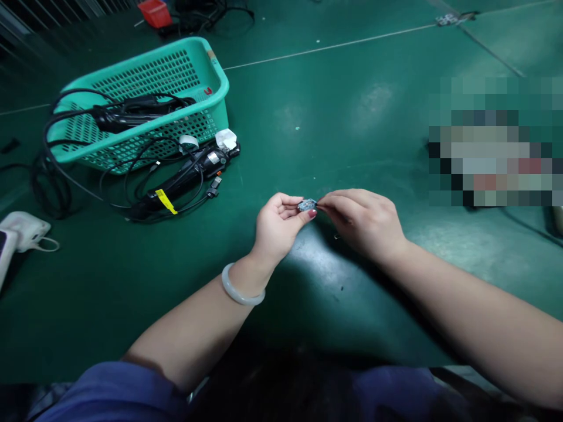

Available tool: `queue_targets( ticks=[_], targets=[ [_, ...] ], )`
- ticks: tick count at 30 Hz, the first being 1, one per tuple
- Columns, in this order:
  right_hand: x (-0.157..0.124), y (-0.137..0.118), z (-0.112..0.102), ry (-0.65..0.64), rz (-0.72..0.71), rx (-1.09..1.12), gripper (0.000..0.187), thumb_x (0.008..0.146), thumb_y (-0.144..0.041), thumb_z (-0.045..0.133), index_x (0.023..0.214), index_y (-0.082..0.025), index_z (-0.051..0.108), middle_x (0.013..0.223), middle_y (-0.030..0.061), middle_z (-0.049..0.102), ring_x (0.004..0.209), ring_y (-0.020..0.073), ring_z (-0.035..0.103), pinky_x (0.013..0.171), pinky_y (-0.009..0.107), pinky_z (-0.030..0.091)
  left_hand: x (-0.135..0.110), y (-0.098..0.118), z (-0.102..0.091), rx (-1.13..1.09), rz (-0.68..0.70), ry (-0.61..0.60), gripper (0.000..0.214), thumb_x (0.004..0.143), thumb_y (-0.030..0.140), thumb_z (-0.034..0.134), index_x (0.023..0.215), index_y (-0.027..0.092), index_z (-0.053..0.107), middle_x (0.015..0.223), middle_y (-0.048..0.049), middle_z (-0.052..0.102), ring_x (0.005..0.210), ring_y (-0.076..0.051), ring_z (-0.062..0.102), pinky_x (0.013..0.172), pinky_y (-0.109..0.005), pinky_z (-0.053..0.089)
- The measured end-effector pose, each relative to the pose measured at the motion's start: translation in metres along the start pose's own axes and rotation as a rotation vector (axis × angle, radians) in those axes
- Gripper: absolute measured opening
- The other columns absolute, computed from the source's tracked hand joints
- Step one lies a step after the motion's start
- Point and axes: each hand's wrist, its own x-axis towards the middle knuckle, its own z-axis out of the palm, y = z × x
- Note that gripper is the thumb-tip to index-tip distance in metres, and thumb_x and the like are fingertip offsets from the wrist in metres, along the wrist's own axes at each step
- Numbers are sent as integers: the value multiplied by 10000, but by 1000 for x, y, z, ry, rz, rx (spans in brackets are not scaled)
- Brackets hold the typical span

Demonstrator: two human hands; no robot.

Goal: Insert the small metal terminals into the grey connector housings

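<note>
Basket (222,84) upper left; left hand (277,230) pinches a part (307,204).
Right hand's (368,224) grip we cannot tell; pixelated patch (488,158) upper right.

We see dim light, pale glare on the green tabletop (323,264), and blocky pixelation at right.

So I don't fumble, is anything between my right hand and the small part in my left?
Nothing visible is in the way: your right hand is right up at the small part, which your left hand pinches. The basket stands off to the left.
</note>
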Motion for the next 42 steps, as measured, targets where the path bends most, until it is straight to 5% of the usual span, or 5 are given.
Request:
queue_targets(
  ticks=[7,14,23,35,42],
  targets=[
    [-4,4,3,-17,-102,-17,216,897,-189,475,911,-200,691,934,72,728,831,187,662,763,321,516,-1,3,0,44,-4,-29,359,501,211,844,732,150,575,734,-7,677,723,-120,651,799,-325,522],
    [1,6,-7,50,88,221,164,865,-285,560,901,-244,715,889,47,738,804,189,675,737,318,517,0,2,-3,-52,-32,-93,356,544,207,828,795,147,582,755,-6,681,745,-116,658,828,-320,507],
    [3,38,-20,-596,86,310,70,733,-279,651,762,-216,662,807,19,647,697,152,601,646,280,479,1,1,-2,-70,-24,-51,306,590,133,788,809,145,574,802,-23,686,788,-133,672,858,-340,507],
    [2,39,-9,-449,-87,95,309,788,-42,427,839,-188,695,824,60,661,717,162,613,658,267,462,1,1,-2,-63,-15,-52,295,599,139,778,818,147,581,797,-18,682,788,-131,672,869,-339,502],
    [7,38,-2,-377,-110,120,323,865,-142,427,932,-235,729,874,48,686,756,164,632,684,279,474,1,1,-2,-44,5,-60,296,602,152,777,825,152,582,810,-20,683,795,-132,668,881,-350,492]
  ],
)
